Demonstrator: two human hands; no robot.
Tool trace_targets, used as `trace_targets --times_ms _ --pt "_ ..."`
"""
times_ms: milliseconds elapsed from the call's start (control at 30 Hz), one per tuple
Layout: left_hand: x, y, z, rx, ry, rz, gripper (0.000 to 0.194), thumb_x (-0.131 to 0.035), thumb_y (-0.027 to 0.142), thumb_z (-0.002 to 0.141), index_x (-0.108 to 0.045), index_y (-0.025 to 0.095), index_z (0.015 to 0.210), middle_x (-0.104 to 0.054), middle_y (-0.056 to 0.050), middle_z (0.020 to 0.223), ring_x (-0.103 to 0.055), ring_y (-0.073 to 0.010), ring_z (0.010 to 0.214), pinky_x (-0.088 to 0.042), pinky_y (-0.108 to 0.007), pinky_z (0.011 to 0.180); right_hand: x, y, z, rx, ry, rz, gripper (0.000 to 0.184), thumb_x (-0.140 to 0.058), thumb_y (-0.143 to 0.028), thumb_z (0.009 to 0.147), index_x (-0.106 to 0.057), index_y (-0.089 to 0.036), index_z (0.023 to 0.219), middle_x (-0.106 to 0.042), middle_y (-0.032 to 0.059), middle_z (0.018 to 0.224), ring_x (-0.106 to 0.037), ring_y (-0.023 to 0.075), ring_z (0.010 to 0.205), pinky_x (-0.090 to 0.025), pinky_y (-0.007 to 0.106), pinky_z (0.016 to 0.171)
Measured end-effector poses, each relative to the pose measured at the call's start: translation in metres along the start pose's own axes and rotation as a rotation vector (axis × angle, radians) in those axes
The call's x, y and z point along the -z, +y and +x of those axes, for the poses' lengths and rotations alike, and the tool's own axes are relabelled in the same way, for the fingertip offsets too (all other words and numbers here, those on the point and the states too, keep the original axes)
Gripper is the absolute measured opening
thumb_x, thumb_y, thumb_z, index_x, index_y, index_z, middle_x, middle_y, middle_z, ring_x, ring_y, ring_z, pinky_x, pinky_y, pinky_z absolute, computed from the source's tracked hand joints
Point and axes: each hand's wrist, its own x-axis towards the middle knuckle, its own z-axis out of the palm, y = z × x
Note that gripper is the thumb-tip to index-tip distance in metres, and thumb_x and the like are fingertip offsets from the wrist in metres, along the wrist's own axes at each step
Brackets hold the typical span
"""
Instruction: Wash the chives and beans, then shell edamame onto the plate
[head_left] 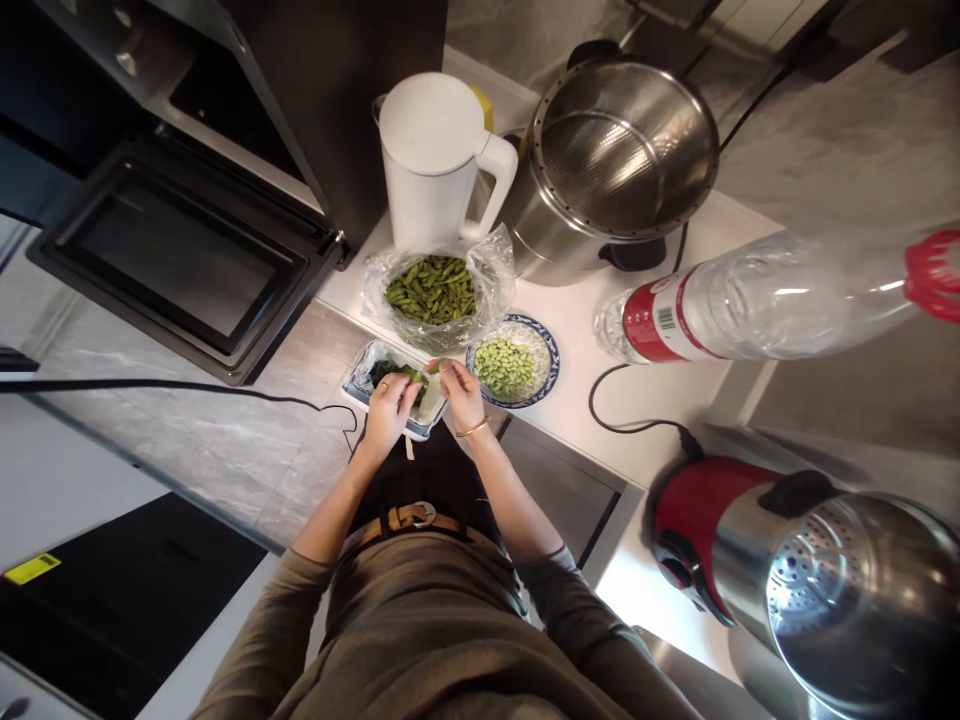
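My left hand (390, 408) and my right hand (461, 395) meet over a small lined bin (417, 433), their fingertips pinched together. A green edamame pod (435, 366) shows at the fingers of both hands; the fingers cover part of it. Dark green empty pods (381, 370) lie inside the bin. Just right of my right hand is a blue-rimmed plate (553, 362) bearing a heap of shelled pale green beans (504, 367). Behind the bin, a clear plastic bag (491, 268) lies spread around many whole pods (431, 290).
At the back stand a white jug (431, 150) and a large steel pot (562, 220). A big plastic bottle (720, 305) and a red-and-steel appliance (720, 530) are on the right. On the left an oven door (187, 260) hangs open; a black cable (225, 390) runs below it.
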Motion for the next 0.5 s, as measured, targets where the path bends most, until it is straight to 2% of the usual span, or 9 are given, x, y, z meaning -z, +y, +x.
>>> trace_targets --times_ms 100,167,333,500 --pt "0.004 0.004 0.003 -0.036 -0.048 0.017 0.022 -0.043 0.034 0.095 -0.056 0.02 0.085 -0.06 -0.004 0.081 -0.059 -0.0158 0.079 -0.047 -0.028 0.073 -0.003 0.011 0.0 0.05 -0.033 0.005 0.028 -0.068 -0.048 0.068 -0.066 -0.022 0.079 -0.048 -0.0042 0.06 -0.032 0.008 0.049 -0.026 0.024 0.046" --pt "0.006 0.004 0.004 -0.055 -0.089 0.05 0.023 -0.041 0.033 0.096 -0.056 0.02 0.084 -0.059 -0.004 0.08 -0.058 -0.016 0.078 -0.047 -0.028 0.073 -0.003 0.015 -0.001 0.032 -0.079 0.026 0.028 -0.07 -0.046 0.066 -0.066 -0.022 0.079 -0.047 -0.0051 0.059 -0.031 0.0069 0.048 -0.024 0.024 0.045" --pt "0.016 0.004 0.007 -0.114 -0.18 0.136 0.026 -0.039 0.033 0.096 -0.055 0.019 0.08 -0.056 -0.003 0.077 -0.057 -0.0159 0.077 -0.045 -0.027 0.071 0.004 0.015 -0.003 0.019 -0.106 -0.03 0.028 -0.073 -0.043 0.063 -0.068 -0.021 0.079 -0.051 -0.0045 0.06 -0.037 0.0074 0.051 -0.029 0.022 0.046" --pt "0.025 0.006 0.012 -0.181 -0.274 0.125 0.029 -0.039 0.034 0.097 -0.057 0.019 0.081 -0.057 -0.004 0.077 -0.056 -0.0166 0.077 -0.046 -0.028 0.072 0.012 0.014 -0.001 0.031 -0.113 -0.095 0.02 -0.073 -0.037 0.063 -0.071 -0.021 0.076 -0.059 -0.0016 0.063 -0.045 0.01 0.055 -0.035 0.024 0.049"
